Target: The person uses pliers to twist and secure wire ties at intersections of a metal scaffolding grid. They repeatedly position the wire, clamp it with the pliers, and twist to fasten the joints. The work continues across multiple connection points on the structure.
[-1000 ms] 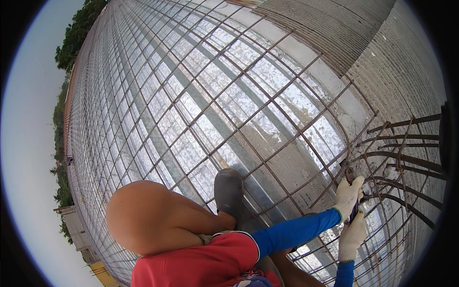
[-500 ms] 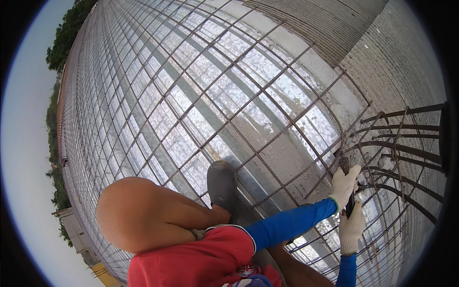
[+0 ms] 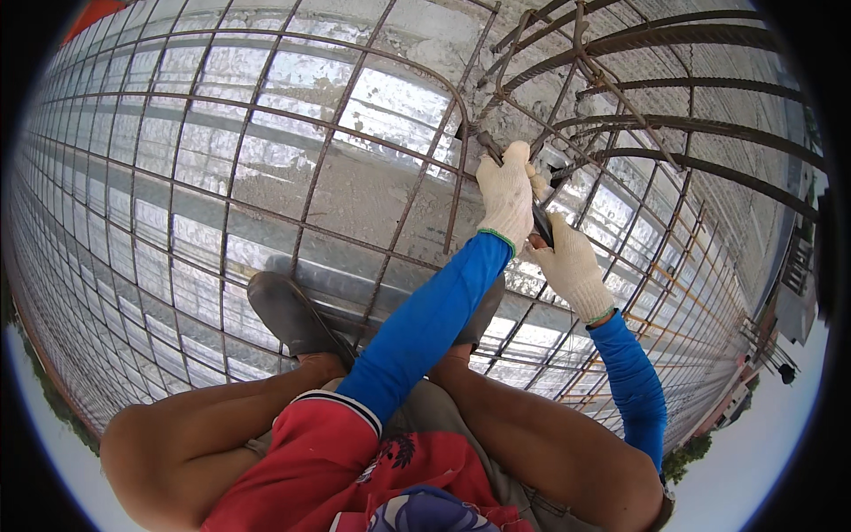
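My left hand (image 3: pixel 507 199), in a cream knit glove, is closed beside the rebar mesh (image 3: pixel 306 208) where it meets the concrete edge. From its far side a dark rusty metal end (image 3: pixel 488 144) sticks out. My right hand (image 3: pixel 574 270), gloved alike, grips a dark-handled tool (image 3: pixel 542 225) whose shaft runs up to my left hand. Whether the metal end and the handle are one tool, I cannot tell; its kind is hidden by the gloves. Close ahead, a bent bar (image 3: pixel 461 115) of the mesh curves past my left hand.
Thick curved rebars (image 3: pixel 700 124) jut out at the upper right, tied with thinner bars. Shiny corrugated metal decking (image 3: pixel 275 137) lies under the mesh. My dark shoe (image 3: pixel 288 310) stands on it. Rough concrete (image 3: pixel 417 35) borders the decking.
The view has swung right, so the hands now appear nearer the middle. Both hands stay close together at the same spot by the curved bars, still around the dark tool.
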The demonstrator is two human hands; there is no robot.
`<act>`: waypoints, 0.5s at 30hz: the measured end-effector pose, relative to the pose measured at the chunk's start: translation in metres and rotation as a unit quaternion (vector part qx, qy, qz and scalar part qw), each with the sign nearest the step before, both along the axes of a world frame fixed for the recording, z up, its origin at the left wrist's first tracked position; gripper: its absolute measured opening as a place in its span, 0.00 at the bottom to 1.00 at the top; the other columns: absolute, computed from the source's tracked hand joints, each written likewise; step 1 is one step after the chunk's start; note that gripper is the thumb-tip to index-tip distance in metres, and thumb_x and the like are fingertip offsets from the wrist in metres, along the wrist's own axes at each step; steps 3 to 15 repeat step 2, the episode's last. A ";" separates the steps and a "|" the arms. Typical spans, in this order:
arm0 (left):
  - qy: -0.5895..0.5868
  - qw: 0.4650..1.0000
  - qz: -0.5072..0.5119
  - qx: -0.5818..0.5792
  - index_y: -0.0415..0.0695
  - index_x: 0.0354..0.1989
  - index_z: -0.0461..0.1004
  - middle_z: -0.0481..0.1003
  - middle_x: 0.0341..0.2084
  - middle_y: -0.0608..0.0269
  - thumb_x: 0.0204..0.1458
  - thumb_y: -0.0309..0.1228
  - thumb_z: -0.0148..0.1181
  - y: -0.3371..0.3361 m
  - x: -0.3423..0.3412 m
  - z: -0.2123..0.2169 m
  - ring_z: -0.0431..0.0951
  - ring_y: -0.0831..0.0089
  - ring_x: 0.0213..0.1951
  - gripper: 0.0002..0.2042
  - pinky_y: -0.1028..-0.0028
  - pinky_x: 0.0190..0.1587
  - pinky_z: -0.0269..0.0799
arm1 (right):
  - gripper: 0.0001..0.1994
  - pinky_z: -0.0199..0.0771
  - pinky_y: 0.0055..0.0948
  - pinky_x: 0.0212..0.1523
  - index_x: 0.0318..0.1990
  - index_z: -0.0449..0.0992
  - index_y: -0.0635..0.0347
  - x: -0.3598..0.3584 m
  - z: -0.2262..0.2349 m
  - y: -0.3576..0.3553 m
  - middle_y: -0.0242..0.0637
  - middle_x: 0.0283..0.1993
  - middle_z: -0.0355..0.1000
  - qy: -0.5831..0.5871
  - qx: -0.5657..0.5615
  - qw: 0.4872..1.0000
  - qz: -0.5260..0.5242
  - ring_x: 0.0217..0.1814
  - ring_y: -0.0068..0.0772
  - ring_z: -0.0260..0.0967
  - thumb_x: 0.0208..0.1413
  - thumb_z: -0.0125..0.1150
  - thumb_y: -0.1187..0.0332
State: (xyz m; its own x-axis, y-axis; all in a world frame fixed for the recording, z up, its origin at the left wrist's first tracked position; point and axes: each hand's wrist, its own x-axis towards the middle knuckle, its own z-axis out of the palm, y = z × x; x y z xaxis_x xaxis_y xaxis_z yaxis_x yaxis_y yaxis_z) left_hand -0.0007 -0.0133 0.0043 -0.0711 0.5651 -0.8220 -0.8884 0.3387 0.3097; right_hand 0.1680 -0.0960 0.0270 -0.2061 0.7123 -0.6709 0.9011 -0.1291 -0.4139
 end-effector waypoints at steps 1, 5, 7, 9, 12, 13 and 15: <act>-0.003 1.000 0.010 0.004 0.42 0.32 0.66 0.68 0.19 0.65 0.58 0.32 0.66 -0.001 -0.002 -0.002 0.68 0.72 0.15 0.12 0.70 0.17 0.61 | 0.41 0.52 0.76 0.76 0.80 0.61 0.47 -0.017 0.005 0.008 0.55 0.85 0.48 -0.018 -0.059 0.996 -0.062 0.86 0.65 0.45 0.62 0.68 0.47; -0.001 1.000 0.016 0.013 0.43 0.33 0.66 0.68 0.19 0.64 0.58 0.32 0.66 -0.002 -0.003 -0.003 0.68 0.72 0.15 0.12 0.71 0.17 0.62 | 0.41 0.52 0.76 0.76 0.80 0.61 0.47 -0.018 0.004 0.006 0.55 0.85 0.48 -0.016 -0.061 0.996 -0.060 0.86 0.65 0.45 0.62 0.68 0.47; -0.001 1.000 0.016 0.013 0.43 0.33 0.66 0.68 0.19 0.64 0.58 0.32 0.66 -0.002 -0.003 -0.003 0.68 0.72 0.15 0.12 0.71 0.17 0.62 | 0.41 0.52 0.76 0.76 0.80 0.61 0.47 -0.018 0.004 0.006 0.55 0.85 0.48 -0.016 -0.061 0.996 -0.060 0.86 0.65 0.45 0.62 0.68 0.47; -0.001 1.000 0.016 0.013 0.43 0.33 0.66 0.68 0.19 0.64 0.58 0.32 0.66 -0.002 -0.003 -0.003 0.68 0.72 0.15 0.12 0.71 0.17 0.62 | 0.41 0.52 0.76 0.76 0.80 0.61 0.47 -0.018 0.004 0.006 0.55 0.85 0.48 -0.016 -0.061 0.996 -0.060 0.86 0.65 0.45 0.62 0.68 0.47; -0.001 1.000 0.016 0.013 0.43 0.33 0.66 0.68 0.19 0.64 0.58 0.32 0.66 -0.002 -0.003 -0.003 0.68 0.72 0.15 0.12 0.71 0.17 0.62 | 0.41 0.52 0.76 0.76 0.80 0.61 0.47 -0.018 0.004 0.006 0.55 0.85 0.48 -0.016 -0.061 0.996 -0.060 0.86 0.65 0.45 0.62 0.68 0.47; -0.001 1.000 0.016 0.013 0.43 0.33 0.66 0.68 0.19 0.64 0.58 0.32 0.66 -0.002 -0.003 -0.003 0.68 0.72 0.15 0.12 0.71 0.17 0.62 | 0.41 0.52 0.76 0.76 0.80 0.61 0.47 -0.018 0.004 0.006 0.55 0.85 0.48 -0.016 -0.061 0.996 -0.060 0.86 0.65 0.45 0.62 0.68 0.47; -0.001 1.000 0.016 0.013 0.43 0.33 0.66 0.68 0.19 0.64 0.58 0.32 0.66 -0.002 -0.003 -0.003 0.68 0.72 0.15 0.12 0.71 0.17 0.62 | 0.41 0.52 0.76 0.76 0.80 0.61 0.47 -0.018 0.004 0.006 0.55 0.85 0.48 -0.016 -0.061 0.996 -0.060 0.86 0.65 0.45 0.62 0.68 0.47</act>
